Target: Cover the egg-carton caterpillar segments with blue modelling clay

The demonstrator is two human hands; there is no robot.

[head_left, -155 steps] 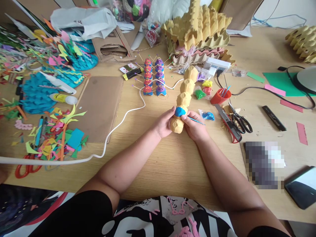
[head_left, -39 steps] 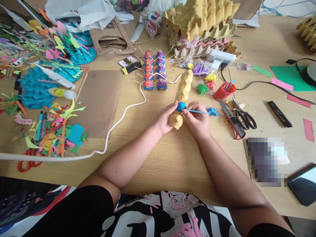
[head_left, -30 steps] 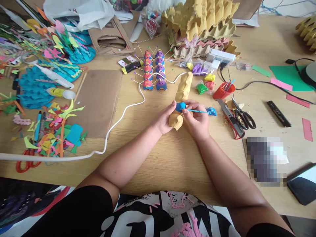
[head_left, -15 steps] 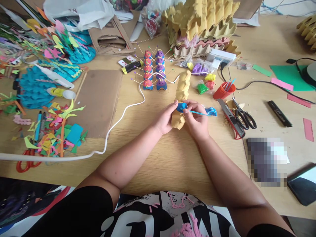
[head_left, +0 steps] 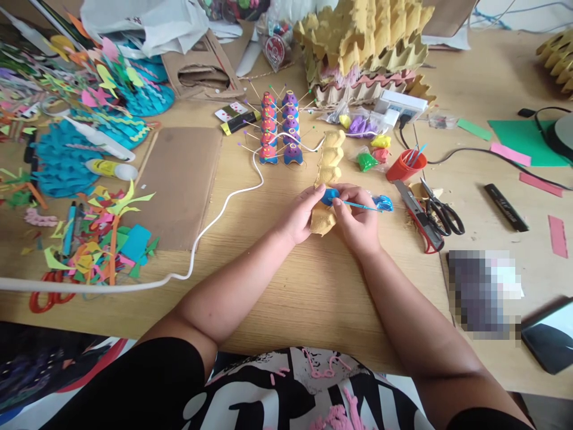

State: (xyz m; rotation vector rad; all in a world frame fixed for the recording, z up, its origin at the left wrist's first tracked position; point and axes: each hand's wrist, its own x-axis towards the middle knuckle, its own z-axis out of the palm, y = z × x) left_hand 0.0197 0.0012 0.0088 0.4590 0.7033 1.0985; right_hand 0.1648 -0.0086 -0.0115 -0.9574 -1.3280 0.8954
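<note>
A strip of yellow egg carton points away from me, with a bright blue patch of what looks like clay on one of its lower bumps. My left hand grips the strip from the left, its thumb beside the blue patch. In my right hand, a thin blue stick is pinched, its inner end at the blue patch. The right fingers partly cover the strip. Just past that hand lies a clear bag of blue material.
Red and purple egg-carton caterpillars stand beyond my hands, crossed by a white cable. To the right are a red cup, a box cutter and black-handled scissors. Paper scraps and cardboard lie left.
The egg-carton strip has turned slightly, so its far bumps show at a different angle. Both hands stay almost in place, the stick still at the blue patch.
</note>
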